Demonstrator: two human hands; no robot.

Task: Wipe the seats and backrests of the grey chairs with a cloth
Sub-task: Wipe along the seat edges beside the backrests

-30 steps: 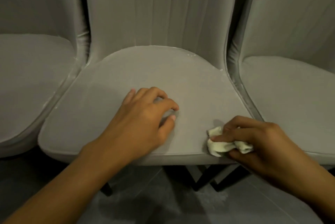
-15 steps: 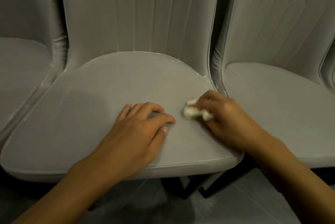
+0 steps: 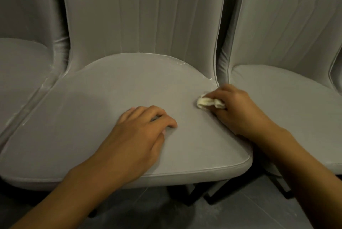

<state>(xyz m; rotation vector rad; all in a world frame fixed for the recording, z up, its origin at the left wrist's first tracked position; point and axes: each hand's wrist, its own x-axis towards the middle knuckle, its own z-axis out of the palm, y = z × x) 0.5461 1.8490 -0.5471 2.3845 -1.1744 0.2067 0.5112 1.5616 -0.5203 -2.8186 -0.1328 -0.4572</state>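
Grey chairs (image 3: 22,62) in a row: on the middle seat (image 3: 111,99) the left grip (image 3: 137,136) rests loose and empty, while the right grip (image 3: 238,110) bunches a pale cloth (image 3: 209,102) against the seat's right rear edge. Seat-wiping is in hand; the backrest (image 3: 138,15) likely follows, needing an upward reach.

The cloth (image 3: 210,103) farther back on seat (image 3: 129,84)

A dark grey tiled floor (image 3: 148,210) fills the bottom of the frame. A pale dusty patch (image 3: 216,210) lies on it at lower centre-right, with a thin joint line (image 3: 259,210) slanting just beside it.
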